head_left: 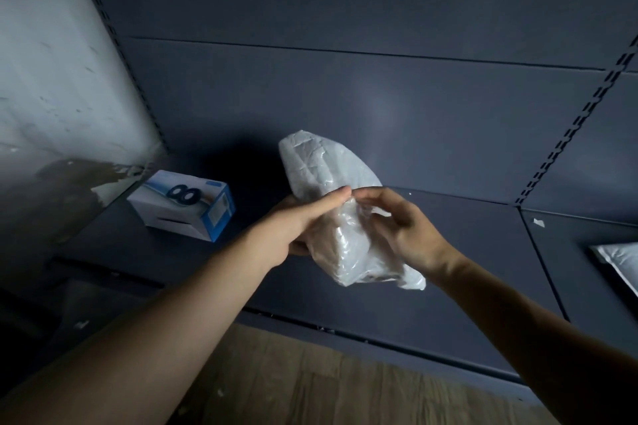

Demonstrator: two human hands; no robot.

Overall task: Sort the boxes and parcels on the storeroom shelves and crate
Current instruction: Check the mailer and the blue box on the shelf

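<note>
At the far left of the frame you have a scuffed pale wall [51, 62], and just right of it a white and blue box [183, 205] lies on the dark shelf [466, 252], near its left end. Right of the box, at the centre of the frame, your left hand [303, 221] grips a white plastic-wrapped parcel [331, 176], thumb laid across its side and fingers underneath. The parcel is held above the shelf, tilted, its top end toward the back panel. Your right hand [404, 224] meets it from the other side, fingers curled and pinching the loose wrapping. At the right edge another white parcel [621, 262] shows, cut off by the frame. Wooden floor [310, 383] runs along the bottom.
</note>
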